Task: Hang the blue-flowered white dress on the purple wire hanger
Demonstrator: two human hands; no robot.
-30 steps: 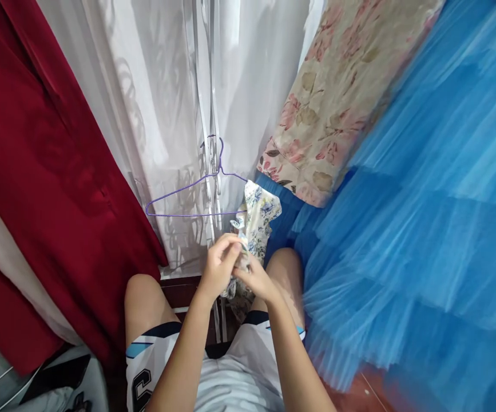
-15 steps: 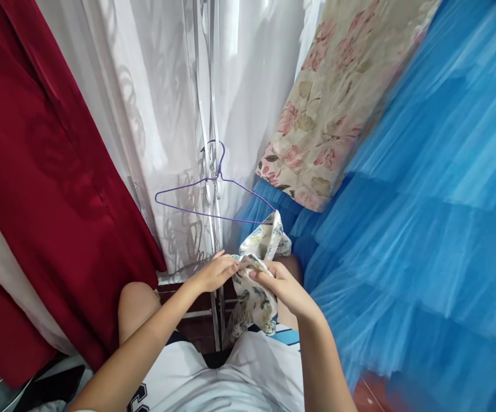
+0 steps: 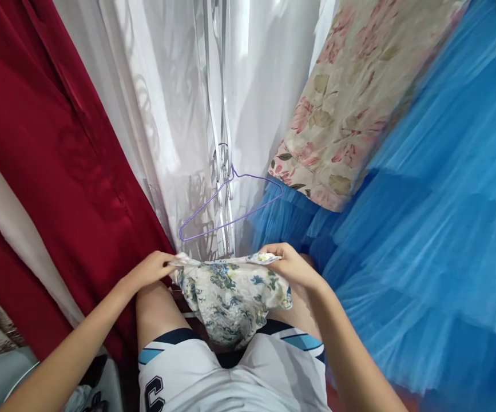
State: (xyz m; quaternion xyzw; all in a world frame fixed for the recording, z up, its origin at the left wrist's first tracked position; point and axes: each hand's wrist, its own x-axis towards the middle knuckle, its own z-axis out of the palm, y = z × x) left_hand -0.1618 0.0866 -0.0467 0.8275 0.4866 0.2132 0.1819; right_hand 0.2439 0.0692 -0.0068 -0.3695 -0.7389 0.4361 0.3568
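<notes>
A white floral garment (image 3: 230, 292) with blue and yellow print is stretched out over my lap. My left hand (image 3: 155, 268) pinches its upper left corner, and my right hand (image 3: 288, 264) grips the upper right one. Between them the cloth hangs down in loose folds; its exact kind does not show. Just beyond it, a purple wire hanger (image 3: 234, 220) hangs bare and tilted on a white metal rack (image 3: 218, 114), its left end lower than its right.
A red curtain-like cloth (image 3: 80, 143) hangs at the left and white fabric (image 3: 166, 103) behind the rack. A pink-flowered garment (image 3: 337, 126) and a tiered blue tulle skirt (image 3: 419, 229) hang at the right. A grey container (image 3: 112, 380) stands at the lower left.
The floral garment has come off the hanger's right end and is now spread between my hands. My left hand moved left. The hanger has swung, its left end dropping.
</notes>
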